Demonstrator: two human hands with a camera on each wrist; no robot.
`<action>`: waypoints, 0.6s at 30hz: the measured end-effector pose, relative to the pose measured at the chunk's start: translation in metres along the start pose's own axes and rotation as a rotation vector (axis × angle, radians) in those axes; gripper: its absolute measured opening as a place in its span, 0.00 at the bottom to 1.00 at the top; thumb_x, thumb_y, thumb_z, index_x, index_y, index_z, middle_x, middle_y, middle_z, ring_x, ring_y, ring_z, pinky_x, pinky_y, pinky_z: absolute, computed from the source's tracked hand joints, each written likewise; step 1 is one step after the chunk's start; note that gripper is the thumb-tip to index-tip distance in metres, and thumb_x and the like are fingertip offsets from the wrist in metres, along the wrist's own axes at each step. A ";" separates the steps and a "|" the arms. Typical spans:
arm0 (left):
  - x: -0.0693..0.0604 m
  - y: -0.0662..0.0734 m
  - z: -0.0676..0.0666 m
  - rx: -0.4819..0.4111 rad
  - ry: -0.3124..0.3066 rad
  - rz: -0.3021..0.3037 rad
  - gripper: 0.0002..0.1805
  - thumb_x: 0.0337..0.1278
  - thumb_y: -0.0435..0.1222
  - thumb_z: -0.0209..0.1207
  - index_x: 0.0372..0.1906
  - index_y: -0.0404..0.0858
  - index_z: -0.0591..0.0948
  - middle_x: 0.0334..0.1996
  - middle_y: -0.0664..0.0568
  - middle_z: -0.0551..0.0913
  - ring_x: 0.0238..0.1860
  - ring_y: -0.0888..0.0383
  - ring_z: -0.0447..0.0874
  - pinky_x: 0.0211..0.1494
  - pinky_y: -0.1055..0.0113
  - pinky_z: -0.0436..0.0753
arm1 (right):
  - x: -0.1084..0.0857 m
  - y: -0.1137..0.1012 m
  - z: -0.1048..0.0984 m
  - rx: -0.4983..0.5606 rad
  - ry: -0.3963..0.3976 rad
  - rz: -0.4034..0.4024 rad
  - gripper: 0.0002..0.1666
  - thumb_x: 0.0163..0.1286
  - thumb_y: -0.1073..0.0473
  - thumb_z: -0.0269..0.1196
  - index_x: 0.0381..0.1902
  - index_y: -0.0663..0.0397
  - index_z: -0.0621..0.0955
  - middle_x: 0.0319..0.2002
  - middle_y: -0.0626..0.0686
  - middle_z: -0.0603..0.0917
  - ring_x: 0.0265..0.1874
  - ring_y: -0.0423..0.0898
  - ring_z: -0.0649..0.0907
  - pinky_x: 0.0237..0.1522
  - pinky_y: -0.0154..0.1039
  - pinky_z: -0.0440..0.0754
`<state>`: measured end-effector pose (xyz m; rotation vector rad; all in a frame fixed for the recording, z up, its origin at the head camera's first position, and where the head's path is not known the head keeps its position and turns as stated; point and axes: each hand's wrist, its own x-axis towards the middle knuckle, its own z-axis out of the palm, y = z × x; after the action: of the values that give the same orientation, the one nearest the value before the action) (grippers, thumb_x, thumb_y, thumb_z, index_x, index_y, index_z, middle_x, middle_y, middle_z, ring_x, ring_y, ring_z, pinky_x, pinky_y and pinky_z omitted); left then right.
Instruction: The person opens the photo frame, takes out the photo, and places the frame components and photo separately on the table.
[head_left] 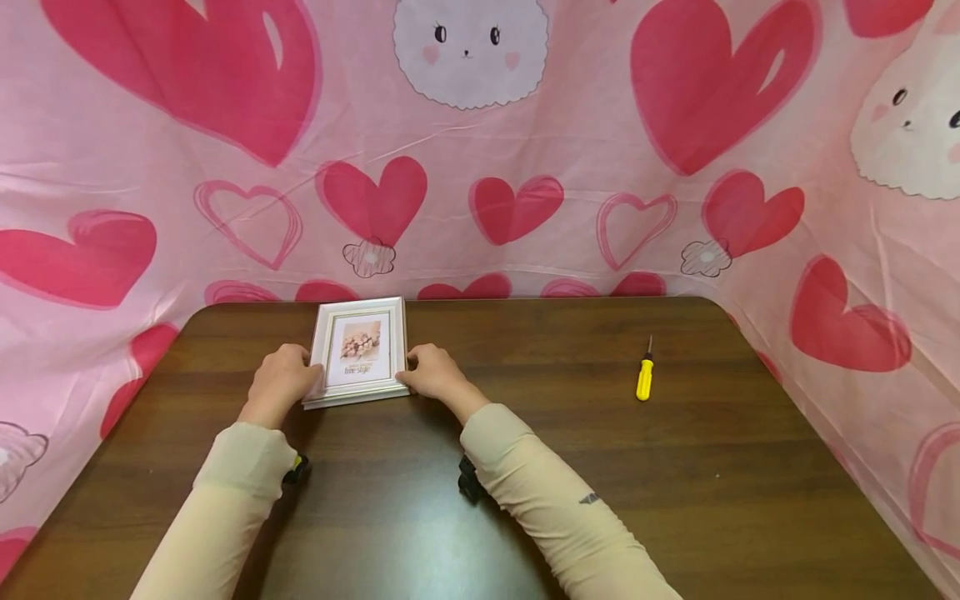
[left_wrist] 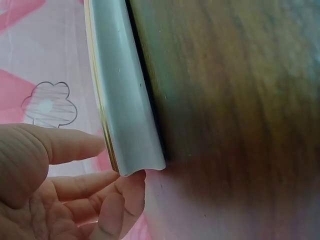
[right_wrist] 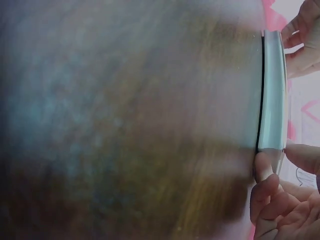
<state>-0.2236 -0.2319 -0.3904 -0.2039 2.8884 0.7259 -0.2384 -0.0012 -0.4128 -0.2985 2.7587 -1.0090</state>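
Note:
A white picture frame [head_left: 362,350] with a thin gold line lies face up near the far edge of the table, left of the middle. Behind its front is a floral print with the words "free style". My left hand [head_left: 283,379] grips the left side by the near corner, thumb at the front face and fingers at the edge. At the right side my right hand [head_left: 438,375] pinches the border, its thumb on top. In the left wrist view the moulded edge [left_wrist: 122,100] stands close to the fingers. The right wrist view shows fingertips [right_wrist: 264,167] against the frame's edge.
A yellow-handled screwdriver [head_left: 644,379] lies on the right part of the brown wooden table [head_left: 555,400], its tip pointing away. Pink cloth [head_left: 457,133] printed with hearts hangs behind the table and along both sides.

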 end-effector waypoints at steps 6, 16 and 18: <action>-0.002 -0.001 0.000 0.007 0.010 0.019 0.23 0.60 0.37 0.53 0.54 0.25 0.77 0.49 0.28 0.79 0.40 0.40 0.75 0.39 0.50 0.78 | 0.000 0.000 0.002 0.065 -0.007 -0.001 0.24 0.67 0.58 0.67 0.57 0.63 0.80 0.24 0.55 0.88 0.18 0.38 0.81 0.32 0.28 0.75; -0.004 0.002 0.002 -0.017 0.007 0.048 0.25 0.62 0.36 0.56 0.58 0.22 0.75 0.53 0.26 0.78 0.43 0.38 0.76 0.47 0.44 0.80 | 0.000 0.006 -0.002 0.041 -0.011 -0.018 0.24 0.68 0.58 0.67 0.58 0.63 0.80 0.23 0.57 0.88 0.18 0.37 0.79 0.41 0.30 0.77; -0.004 0.002 0.003 -0.019 0.006 0.047 0.25 0.62 0.36 0.56 0.58 0.22 0.75 0.52 0.26 0.78 0.42 0.39 0.75 0.47 0.45 0.80 | -0.001 0.007 -0.002 0.046 -0.017 -0.027 0.24 0.68 0.58 0.66 0.58 0.64 0.80 0.23 0.57 0.88 0.18 0.37 0.78 0.39 0.30 0.76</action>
<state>-0.2195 -0.2283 -0.3908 -0.1413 2.9023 0.7627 -0.2390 0.0052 -0.4158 -0.3375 2.7188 -1.0696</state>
